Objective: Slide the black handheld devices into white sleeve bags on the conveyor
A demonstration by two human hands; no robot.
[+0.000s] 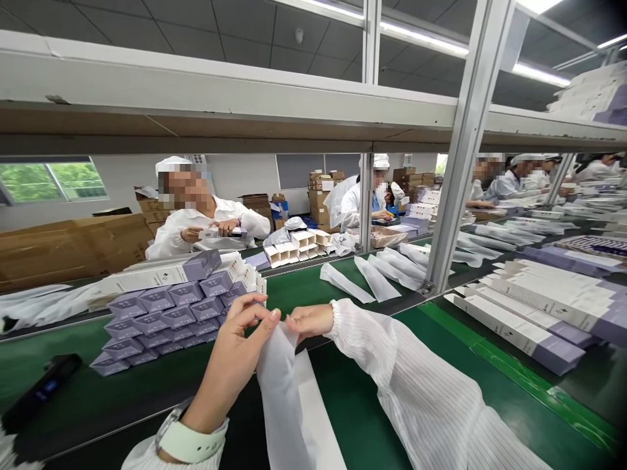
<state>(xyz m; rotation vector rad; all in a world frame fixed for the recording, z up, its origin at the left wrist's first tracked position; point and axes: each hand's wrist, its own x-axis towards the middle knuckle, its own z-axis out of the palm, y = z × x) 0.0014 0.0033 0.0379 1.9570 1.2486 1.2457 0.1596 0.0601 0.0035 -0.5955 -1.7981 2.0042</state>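
Between my hands hangs a long, translucent white sleeve bag [280, 391], pinched at its upper end. My left hand [240, 346], with a pale green watch strap on its wrist, grips the bag's edge between thumb and fingers. My right hand [309, 321] holds the same top edge from the other side, its fingers pressed together. A flat white strip [316, 411] lies behind the bag and runs down toward me; I cannot tell whether it is a box. Left of my hands, purple and white boxes [166, 320] are stacked in rows.
White sleeves [377, 277] lie across the green belt [294, 284]. Long white and purple boxes [524, 326] rest at right. A metal post [465, 143] and an overhead shelf [220, 91] stand before me. A dark device [42, 391] lies at left. Co-workers [206, 222] sit opposite.
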